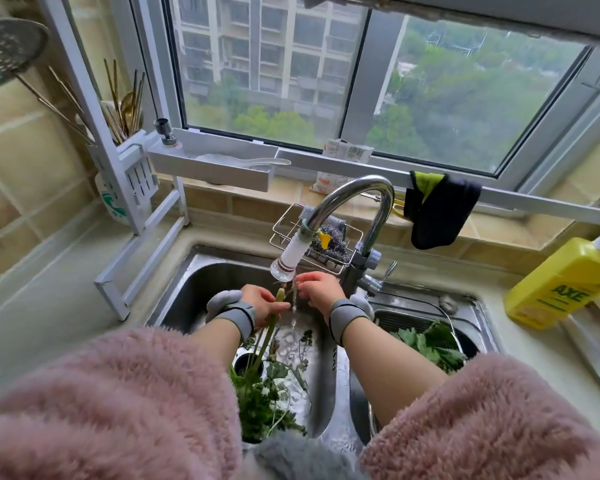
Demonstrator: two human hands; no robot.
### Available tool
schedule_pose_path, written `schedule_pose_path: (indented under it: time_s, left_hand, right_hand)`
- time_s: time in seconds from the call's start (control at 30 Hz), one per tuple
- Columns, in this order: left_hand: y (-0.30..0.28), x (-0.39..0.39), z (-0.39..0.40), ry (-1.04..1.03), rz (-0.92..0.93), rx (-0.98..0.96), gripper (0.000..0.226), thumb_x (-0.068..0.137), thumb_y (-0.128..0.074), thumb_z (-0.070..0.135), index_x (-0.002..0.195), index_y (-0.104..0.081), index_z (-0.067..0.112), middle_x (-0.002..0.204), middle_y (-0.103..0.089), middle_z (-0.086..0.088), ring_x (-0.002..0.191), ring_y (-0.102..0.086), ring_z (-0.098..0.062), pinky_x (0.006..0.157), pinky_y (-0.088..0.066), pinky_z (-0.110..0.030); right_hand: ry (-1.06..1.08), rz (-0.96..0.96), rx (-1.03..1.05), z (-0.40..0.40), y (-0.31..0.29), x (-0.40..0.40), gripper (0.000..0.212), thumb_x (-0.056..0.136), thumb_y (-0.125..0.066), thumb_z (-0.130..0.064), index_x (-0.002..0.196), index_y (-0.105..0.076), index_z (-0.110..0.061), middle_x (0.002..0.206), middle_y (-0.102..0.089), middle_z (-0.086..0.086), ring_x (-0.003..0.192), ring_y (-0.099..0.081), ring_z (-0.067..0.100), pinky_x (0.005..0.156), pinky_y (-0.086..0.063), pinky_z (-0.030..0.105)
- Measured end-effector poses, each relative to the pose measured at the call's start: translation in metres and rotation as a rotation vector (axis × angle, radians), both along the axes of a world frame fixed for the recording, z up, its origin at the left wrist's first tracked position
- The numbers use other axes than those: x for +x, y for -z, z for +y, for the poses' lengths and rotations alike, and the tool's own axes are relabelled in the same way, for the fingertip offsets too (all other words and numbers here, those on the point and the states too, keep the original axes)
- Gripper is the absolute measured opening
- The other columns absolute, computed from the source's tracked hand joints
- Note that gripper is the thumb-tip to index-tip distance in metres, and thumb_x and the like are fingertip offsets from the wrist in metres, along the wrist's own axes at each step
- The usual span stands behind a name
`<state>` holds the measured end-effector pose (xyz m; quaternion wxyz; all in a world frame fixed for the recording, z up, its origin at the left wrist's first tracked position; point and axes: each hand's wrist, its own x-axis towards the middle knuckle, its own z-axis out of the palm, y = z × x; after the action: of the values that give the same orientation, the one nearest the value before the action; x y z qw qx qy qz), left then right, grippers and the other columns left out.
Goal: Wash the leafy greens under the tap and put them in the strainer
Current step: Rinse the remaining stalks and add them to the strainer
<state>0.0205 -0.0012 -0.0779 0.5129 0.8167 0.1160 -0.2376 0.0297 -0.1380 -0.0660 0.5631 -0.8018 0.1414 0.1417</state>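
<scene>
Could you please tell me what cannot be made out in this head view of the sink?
- Right hand: its fingertips blur behind the running water, so its grip is unclear.
- Strainer: the right forearm and the greens inside hide most of it.
- Greens in the left basin: the pink sleeve covers their lower part.
- Yellow bottle: cut off by the right edge.

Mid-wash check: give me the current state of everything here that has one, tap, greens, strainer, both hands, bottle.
Chrome tap: running.
Green leafy stalk: held under the stream.
Left hand: grip round the stalk.
Right hand: fingers at the stalk's top, grip unclear.
Loose greens in left steel basin: wet, unwashed pile.
Wire strainer: in right basin, partly filled with leaves.
Yellow detergent bottle: tilted, capped.
Window: closed.
</scene>
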Motion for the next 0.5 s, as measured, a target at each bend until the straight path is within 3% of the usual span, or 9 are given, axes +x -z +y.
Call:
schedule_pose_path:
  time_s: [0.17,0.3,0.4,0.5]
  left_hand:
    - [0.001,0.000,0.001,0.086,-0.056,0.098,0.021,0.076,-0.076,0.027,0.068,-0.061,0.015,0.079,-0.065,-0.008,0.068,-0.053,-0.017,0.068,-0.046,-0.026]
    - [0.002,-0.003,0.003,0.146,-0.065,0.091,0.015,0.077,-0.076,0.021,0.079,-0.066,0.009,0.071,-0.059,-0.003,0.067,-0.053,-0.014,0.067,-0.047,-0.023]
    - [0.002,-0.004,0.009,0.166,-0.033,0.053,0.025,0.078,-0.074,0.009,0.101,-0.069,0.002,0.083,-0.066,-0.006,0.077,-0.060,-0.015,0.076,-0.052,-0.024]
    - [0.001,-0.002,0.010,0.147,-0.040,0.073,0.026,0.079,-0.070,0.000,0.105,-0.068,0.000,0.088,-0.066,-0.010,0.079,-0.061,-0.017,0.084,-0.053,-0.027]
  right_hand:
    - [-0.129,0.011,-0.016,-0.001,0.005,-0.007,0.027,0.088,-0.062,-0.026,0.106,-0.069,-0.007,0.076,-0.060,-0.003,0.066,-0.049,0.005,0.058,-0.040,0.016]
    - [-0.189,-0.075,-0.119,0.003,0.007,-0.005,0.021,0.089,-0.062,-0.026,0.093,-0.071,-0.008,0.063,-0.054,-0.004,0.057,-0.044,0.006,0.056,-0.038,0.019]
    - [-0.135,-0.078,-0.079,0.006,0.010,-0.003,0.026,0.091,-0.059,-0.023,0.097,-0.070,0.000,0.061,-0.054,-0.004,0.055,-0.046,0.006,0.055,-0.040,0.018]
    - [-0.105,-0.077,-0.073,0.007,0.011,-0.005,0.026,0.093,-0.055,-0.022,0.100,-0.068,0.000,0.063,-0.058,-0.004,0.052,-0.050,0.003,0.048,-0.043,0.012]
